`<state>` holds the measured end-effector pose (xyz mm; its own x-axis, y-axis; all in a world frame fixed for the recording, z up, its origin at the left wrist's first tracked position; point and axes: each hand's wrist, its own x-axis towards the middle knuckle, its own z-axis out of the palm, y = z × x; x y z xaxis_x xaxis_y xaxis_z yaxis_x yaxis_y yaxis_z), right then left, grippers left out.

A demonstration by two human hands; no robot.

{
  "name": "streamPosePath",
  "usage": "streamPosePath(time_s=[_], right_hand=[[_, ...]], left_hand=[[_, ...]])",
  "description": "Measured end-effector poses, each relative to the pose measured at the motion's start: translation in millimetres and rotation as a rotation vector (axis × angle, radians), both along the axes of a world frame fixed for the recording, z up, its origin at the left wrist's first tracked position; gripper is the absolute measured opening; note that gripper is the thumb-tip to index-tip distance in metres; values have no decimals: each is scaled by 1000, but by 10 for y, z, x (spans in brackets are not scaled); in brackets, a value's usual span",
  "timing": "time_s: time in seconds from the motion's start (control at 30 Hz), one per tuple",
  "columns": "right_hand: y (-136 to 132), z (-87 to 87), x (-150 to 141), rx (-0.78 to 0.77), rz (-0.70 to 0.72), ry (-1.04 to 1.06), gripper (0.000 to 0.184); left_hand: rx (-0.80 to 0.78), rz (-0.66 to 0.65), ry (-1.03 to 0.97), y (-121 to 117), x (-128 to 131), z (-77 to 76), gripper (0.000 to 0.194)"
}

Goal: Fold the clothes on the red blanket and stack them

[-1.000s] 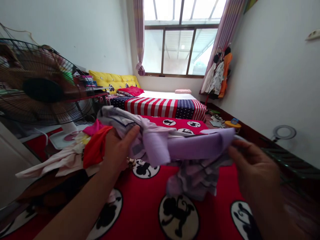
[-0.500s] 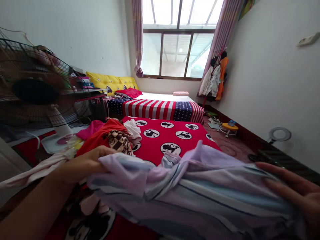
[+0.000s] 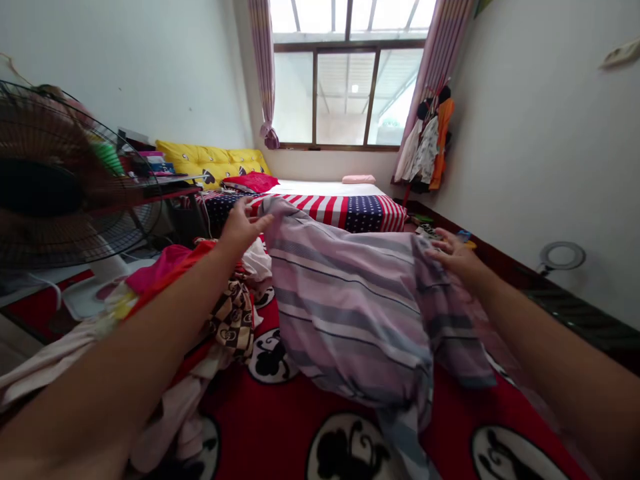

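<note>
A lilac, grey and white striped shirt (image 3: 345, 300) hangs spread out in front of me, its top edge stretched between both hands. My left hand (image 3: 245, 230) pinches the upper left corner. On the other side, my right hand (image 3: 453, 253) grips the upper right part, where what looks like a sleeve (image 3: 463, 340) dangles. The shirt's lower end is bunched and trails over a red blanket (image 3: 280, 433) with round black-and-white monkey patches. Beside my left forearm lies a heap of clothes, with a brown checked cloth (image 3: 233, 320) and a white one (image 3: 257, 260).
A black wire fan (image 3: 75, 180) stands close on the left, near a cluttered desk (image 3: 170, 190). Behind the blanket is a bed with a stars-and-stripes cover (image 3: 327, 210). Clothes (image 3: 430, 147) hang on a stand by the window. A ring light (image 3: 563, 257) is at right.
Both hands have lifted and moved forward, away from me. The shirt, bunched and close before, now hangs opened out between them. The view has shifted slightly.
</note>
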<state>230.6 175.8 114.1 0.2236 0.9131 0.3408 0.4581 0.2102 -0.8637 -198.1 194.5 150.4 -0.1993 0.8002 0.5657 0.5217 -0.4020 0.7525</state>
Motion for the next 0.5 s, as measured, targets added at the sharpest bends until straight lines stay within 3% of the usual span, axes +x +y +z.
streamPosePath(time_s=[0.1,0.17,0.23,0.3,0.37,0.5], right_hand=[[-37,-465,-66,-41,-62,-137,63],[-357,-756,-151,16,22,-236,49],[-809,-961,-240,41,82,-334,34],[-1276,-1063,-290,10,108,-430,26],[-1670,-1093,-289,-81,185,-528,32],[-2127,-1117,-273,-188,322,-734,26]], left_hand=[[4,-28,130,-161,200,-546,57],[-52,-139,370,-461,255,-933,46],[-206,-207,582,-805,266,-1226,23],[-412,-243,758,-1103,264,-1394,32],[-526,-255,837,-1309,285,-1469,39],[-517,-208,798,-1455,444,-1546,25]])
